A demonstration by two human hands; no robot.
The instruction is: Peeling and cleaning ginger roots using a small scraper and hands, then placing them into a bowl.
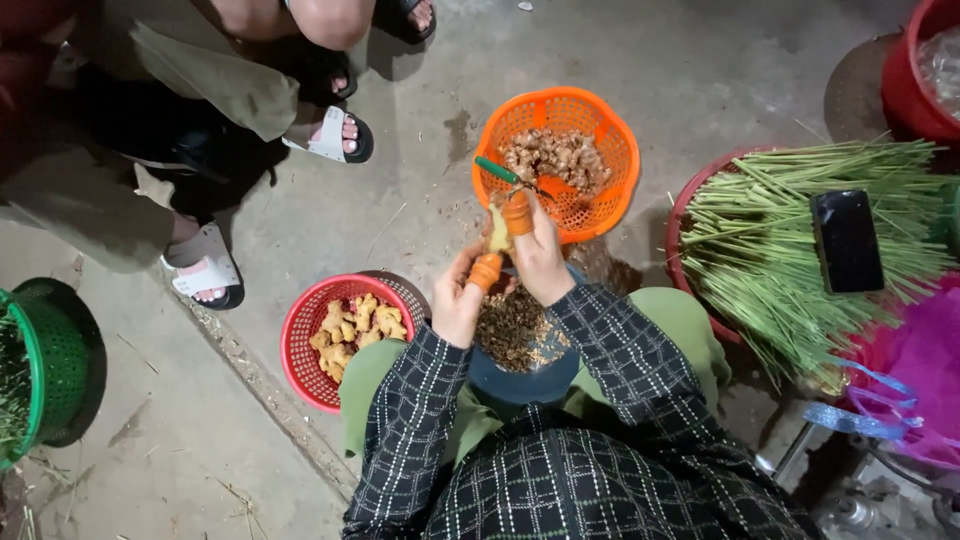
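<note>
- L hand (458,305) w/ orange finger cot, fingers closed round a ginger piece (497,230), held over the dark bowl (520,385) between the knees.
- R hand (540,262) clamped on a green-handled peeler (497,170), handle pointing to 10 o'clock, working end against the ginger.
- Orange basket (600,110) at 12 o'clock: unpeeled ginger, approx. half full, so plenty left by the look of it.
- Red basket (305,350) at 9 o'clock: pale yellow peeled pieces, a modest layer done.
- Bowl holds brown peel scraps.
- Lemongrass stalks (790,240) in a red tub at 3 o'clock, black phone (846,240) on top.
- Another person's sandalled feet (330,135) at 11 o'clock.
</note>
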